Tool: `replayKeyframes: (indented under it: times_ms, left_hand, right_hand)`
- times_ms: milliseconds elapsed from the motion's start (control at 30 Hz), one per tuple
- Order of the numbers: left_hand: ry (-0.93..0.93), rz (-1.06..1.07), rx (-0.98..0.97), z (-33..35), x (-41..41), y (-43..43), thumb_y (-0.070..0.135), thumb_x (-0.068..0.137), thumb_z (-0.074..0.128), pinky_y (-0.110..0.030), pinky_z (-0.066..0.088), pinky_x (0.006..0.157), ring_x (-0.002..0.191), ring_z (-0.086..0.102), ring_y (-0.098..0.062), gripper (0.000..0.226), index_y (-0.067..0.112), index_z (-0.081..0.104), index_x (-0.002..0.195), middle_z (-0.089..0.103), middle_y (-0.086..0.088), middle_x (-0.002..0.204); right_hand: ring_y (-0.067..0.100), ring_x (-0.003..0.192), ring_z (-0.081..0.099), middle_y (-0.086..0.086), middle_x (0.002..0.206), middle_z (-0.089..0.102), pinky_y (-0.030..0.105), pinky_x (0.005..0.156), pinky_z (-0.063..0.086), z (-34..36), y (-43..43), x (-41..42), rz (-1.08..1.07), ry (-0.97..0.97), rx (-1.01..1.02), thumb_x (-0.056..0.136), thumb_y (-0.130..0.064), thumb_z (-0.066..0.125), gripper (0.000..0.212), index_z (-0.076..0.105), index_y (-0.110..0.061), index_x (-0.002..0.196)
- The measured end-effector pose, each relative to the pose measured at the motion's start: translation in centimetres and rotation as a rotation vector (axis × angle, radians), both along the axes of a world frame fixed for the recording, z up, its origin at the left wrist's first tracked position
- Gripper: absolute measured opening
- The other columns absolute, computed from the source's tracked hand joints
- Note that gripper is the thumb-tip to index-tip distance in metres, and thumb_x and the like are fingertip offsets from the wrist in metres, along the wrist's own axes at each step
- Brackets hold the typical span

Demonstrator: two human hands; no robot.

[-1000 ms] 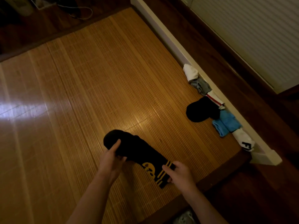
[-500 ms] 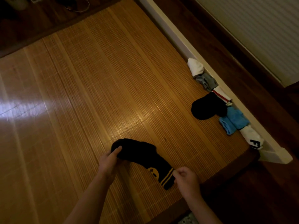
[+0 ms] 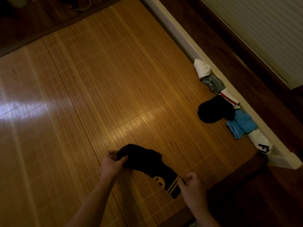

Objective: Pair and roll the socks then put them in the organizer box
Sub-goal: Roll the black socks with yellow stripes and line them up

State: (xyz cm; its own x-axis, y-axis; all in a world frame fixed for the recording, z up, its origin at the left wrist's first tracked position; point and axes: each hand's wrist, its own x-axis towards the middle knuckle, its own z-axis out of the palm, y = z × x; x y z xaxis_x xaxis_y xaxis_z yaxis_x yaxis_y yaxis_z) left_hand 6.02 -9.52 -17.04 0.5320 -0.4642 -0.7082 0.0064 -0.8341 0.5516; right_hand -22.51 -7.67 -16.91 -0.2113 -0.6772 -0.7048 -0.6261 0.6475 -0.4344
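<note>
Head view: left hand grips black sock toe; right hand pinches cuff.

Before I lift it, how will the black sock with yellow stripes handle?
Probably floppy: the black sock curves between left hand and right hand. Likely light, since fingertip pinches hold it. May slide easily on the glossy mat.

The slatted golden bamboo mat shines glossy, with a bright glare at its left edge. The black knit sock with yellow stripes looks soft and matt. Dark polished wood floor borders it.
</note>
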Motion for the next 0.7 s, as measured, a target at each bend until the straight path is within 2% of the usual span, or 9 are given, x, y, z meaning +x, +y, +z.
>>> replayKeyframes:
  times_ms: [67, 133, 200, 300, 400, 467, 533, 633, 700]
  left_hand:
    - [-0.116, -0.150, -0.035, -0.2, -0.2, -0.1, 0.017, 0.087, 0.081, -0.044, 0.059, 0.094, 0.112, 0.063, -0.024, 0.050, 0.013, 0.057, 0.131, 0.061, -0.006, 0.126]
    - [-0.246, -0.308, -0.060, -0.6, -0.1, -0.2, 0.020, 0.089, 0.079, -0.037, 0.055, 0.096, 0.114, 0.057, -0.019, 0.048, 0.013, 0.059, 0.132, 0.054, -0.004, 0.127]
    - [-0.345, -0.435, -0.074, -0.7, 0.1, -0.3, 0.016, 0.089, 0.077, -0.027, 0.051, 0.089, 0.106, 0.054, -0.014, 0.035, 0.010, 0.066, 0.122, 0.054, 0.000, 0.116]
    - [-0.332, -0.437, -0.095, -0.8, 0.4, -0.7, 0.006, 0.086, 0.076, -0.015, 0.045, 0.066, 0.085, 0.064, -0.013, 0.017, 0.016, 0.066, 0.095, 0.064, 0.003, 0.093]
    - [-0.152, -0.299, -0.126, -0.7, 1.2, -1.2, 0.000, 0.084, 0.077, -0.019, 0.048, 0.062, 0.082, 0.068, -0.014, 0.022, 0.014, 0.060, 0.090, 0.071, -0.002, 0.091]
    - [0.006, -0.069, -0.131, -0.4, 1.8, -1.4, -0.003, 0.083, 0.078, -0.032, 0.057, 0.070, 0.087, 0.070, -0.024, 0.022, 0.008, 0.063, 0.095, 0.074, -0.013, 0.099]
    - [0.170, 0.078, -0.076, -0.1, 2.2, -0.9, -0.001, 0.081, 0.080, -0.046, 0.061, 0.082, 0.095, 0.072, -0.034, 0.024, 0.004, 0.067, 0.101, 0.074, -0.019, 0.104]
    - [0.577, 0.153, -0.032, 0.6, 2.5, 0.1, 0.009, 0.079, 0.079, -0.042, 0.063, 0.088, 0.108, 0.072, -0.035, 0.042, 0.002, 0.069, 0.119, 0.074, -0.019, 0.116]
    - [0.727, 0.208, -0.052, 1.0, 2.7, 0.6, 0.013, 0.084, 0.073, -0.041, 0.060, 0.094, 0.110, 0.070, -0.034, 0.044, -0.001, 0.067, 0.125, 0.072, -0.019, 0.121]
  right_hand:
    - [0.014, 0.076, 0.059, -0.001, 0.086, 0.059, 0.026, 0.056, 0.042, -0.1, 0.1, 0.5, 0.058, 0.013, -0.002, 0.087, -0.038, 0.073, 0.028, 0.048, -0.025, 0.090]
    - [0.013, 0.083, 0.056, -0.003, 0.092, 0.054, 0.031, 0.069, 0.049, -0.3, 0.4, 0.8, 0.135, 0.047, -0.028, 0.089, -0.031, 0.073, 0.024, 0.050, -0.023, 0.089]
    - [0.013, 0.089, 0.053, -0.005, 0.096, 0.050, 0.034, 0.080, 0.050, -0.3, 0.4, 0.9, 0.199, 0.100, -0.053, 0.091, -0.027, 0.070, 0.019, 0.053, -0.020, 0.088]
    - [0.013, 0.088, 0.051, -0.006, 0.095, 0.050, 0.030, 0.076, 0.047, -0.3, 0.2, 0.9, 0.206, 0.088, -0.107, 0.095, -0.027, 0.065, 0.016, 0.052, -0.022, 0.088]
    - [0.015, 0.078, 0.057, -0.003, 0.087, 0.056, 0.028, 0.065, 0.046, -0.3, -0.7, 0.8, 0.059, -0.079, -0.172, 0.094, -0.016, 0.066, 0.018, 0.051, -0.022, 0.085]
    - [0.015, 0.079, 0.061, -0.001, 0.089, 0.060, 0.023, 0.061, 0.046, -0.6, -2.1, 0.1, -0.053, -0.121, -0.220, 0.091, -0.005, 0.067, 0.022, 0.052, -0.021, 0.086]
    - [0.020, 0.086, 0.066, 0.006, 0.097, 0.065, 0.031, 0.065, 0.054, -0.7, -3.7, -0.4, -0.184, -0.158, -0.221, 0.090, 0.001, 0.067, 0.021, 0.055, -0.015, 0.097]
    - [0.022, 0.084, 0.069, 0.010, 0.098, 0.069, 0.037, 0.065, 0.058, -0.9, -6.0, -0.7, -0.260, -0.209, -0.198, 0.090, 0.000, 0.067, 0.024, 0.057, -0.012, 0.108]
    - [0.020, 0.082, 0.068, 0.008, 0.095, 0.069, 0.038, 0.065, 0.059, -0.9, -7.5, -0.9, -0.249, -0.186, -0.191, 0.091, -0.005, 0.067, 0.022, 0.059, -0.015, 0.109]
